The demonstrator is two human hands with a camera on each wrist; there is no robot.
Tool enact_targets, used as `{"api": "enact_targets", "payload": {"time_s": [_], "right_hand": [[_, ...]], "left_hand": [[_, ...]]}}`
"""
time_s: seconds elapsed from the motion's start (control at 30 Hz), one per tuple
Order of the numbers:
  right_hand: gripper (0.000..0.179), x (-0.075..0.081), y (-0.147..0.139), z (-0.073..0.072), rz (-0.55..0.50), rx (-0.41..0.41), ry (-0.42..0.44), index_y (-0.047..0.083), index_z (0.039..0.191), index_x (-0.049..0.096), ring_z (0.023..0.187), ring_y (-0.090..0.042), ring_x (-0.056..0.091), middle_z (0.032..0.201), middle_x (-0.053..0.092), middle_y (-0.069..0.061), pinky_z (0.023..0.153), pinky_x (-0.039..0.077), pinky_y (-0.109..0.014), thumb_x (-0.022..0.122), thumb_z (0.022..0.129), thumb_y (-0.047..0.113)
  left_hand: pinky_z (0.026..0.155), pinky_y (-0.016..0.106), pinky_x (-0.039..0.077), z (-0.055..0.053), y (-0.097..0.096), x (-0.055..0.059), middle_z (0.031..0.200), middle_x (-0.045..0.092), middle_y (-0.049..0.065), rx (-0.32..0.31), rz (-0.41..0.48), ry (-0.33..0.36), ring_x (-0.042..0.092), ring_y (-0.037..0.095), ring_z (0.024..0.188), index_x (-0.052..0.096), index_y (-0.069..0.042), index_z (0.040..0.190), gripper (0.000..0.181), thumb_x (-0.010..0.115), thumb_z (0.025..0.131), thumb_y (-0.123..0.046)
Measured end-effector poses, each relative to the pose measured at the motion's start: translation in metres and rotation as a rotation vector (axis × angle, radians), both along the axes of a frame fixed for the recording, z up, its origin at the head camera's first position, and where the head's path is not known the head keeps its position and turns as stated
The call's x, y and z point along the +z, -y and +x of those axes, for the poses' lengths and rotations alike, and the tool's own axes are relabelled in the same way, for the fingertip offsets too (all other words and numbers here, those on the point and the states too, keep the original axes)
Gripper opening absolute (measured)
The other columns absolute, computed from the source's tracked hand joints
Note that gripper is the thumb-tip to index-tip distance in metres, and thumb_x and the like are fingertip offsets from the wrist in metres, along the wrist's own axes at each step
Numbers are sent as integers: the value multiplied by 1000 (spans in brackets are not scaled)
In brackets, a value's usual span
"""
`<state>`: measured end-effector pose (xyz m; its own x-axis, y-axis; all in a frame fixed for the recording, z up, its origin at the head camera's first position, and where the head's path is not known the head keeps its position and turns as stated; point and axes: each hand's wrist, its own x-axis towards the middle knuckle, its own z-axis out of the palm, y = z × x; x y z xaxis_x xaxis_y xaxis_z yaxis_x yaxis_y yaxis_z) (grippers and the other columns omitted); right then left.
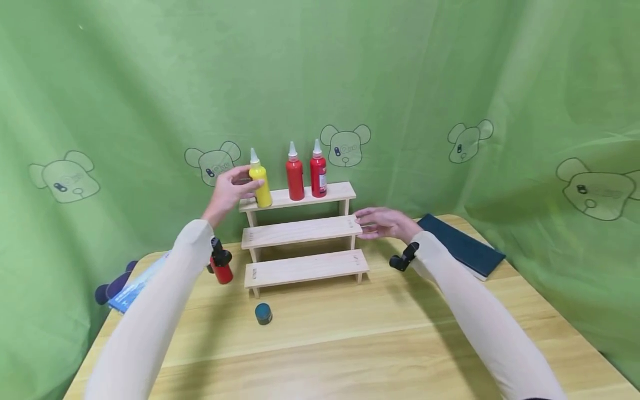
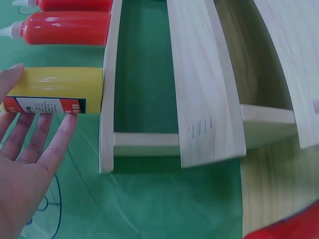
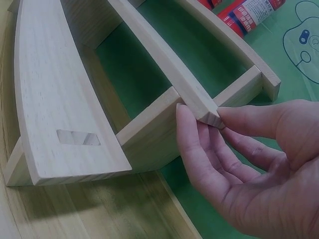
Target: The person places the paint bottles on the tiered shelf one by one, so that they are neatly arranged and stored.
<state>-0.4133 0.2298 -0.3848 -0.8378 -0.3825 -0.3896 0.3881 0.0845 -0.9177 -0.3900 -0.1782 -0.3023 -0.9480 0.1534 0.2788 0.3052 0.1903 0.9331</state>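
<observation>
My left hand (image 1: 231,190) grips a yellow squeeze bottle (image 1: 261,189) with a white pointed cap, thumb on one side and fingers on the other. The bottle stands upright at the left end of the top step of a three-step wooden display rack (image 1: 305,231). In the left wrist view, the bottle's base (image 2: 101,89) meets the top board. Two red squeeze bottles, one (image 1: 295,180) in the middle and another (image 1: 318,176) farther right, share that step. My right hand (image 1: 387,223) pinches the right end of the middle board (image 3: 199,107) between thumb and fingers.
A small dark teal jar (image 1: 263,314) is in front of the rack. Left of it stands another red bottle (image 1: 223,273), partly hidden by the wrist camera. A blue packet (image 1: 137,289) lies at the table's left edge, a dark notebook (image 1: 462,244) at the right. Green curtain (image 1: 400,66) hangs behind.
</observation>
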Motion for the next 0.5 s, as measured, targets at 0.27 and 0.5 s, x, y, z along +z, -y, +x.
{"api": "enact_targets", "payload": {"time_s": [0.27,0.5], "right_hand": [[49,-3,-2,0,-8,-5,2,1,153,36,93,-18,69,104,67,-6,91,63,-32,50,107,-2],[44,-5,1,-2,-8,-24,-10,1,147,42,94,-19,68,101,68,-6,91,63,-33,53,105,-2]], "left_hand": [[101,43,60,-10,-20,-3,142,61,20,23,-44,-27,63,34,125,54,-5,150,58,76,98,-16],[101,44,59,-8,-26,-6,142,60,20,67,-92,-87,62,36,126,53,-6,149,57,76,98,-20]]}}
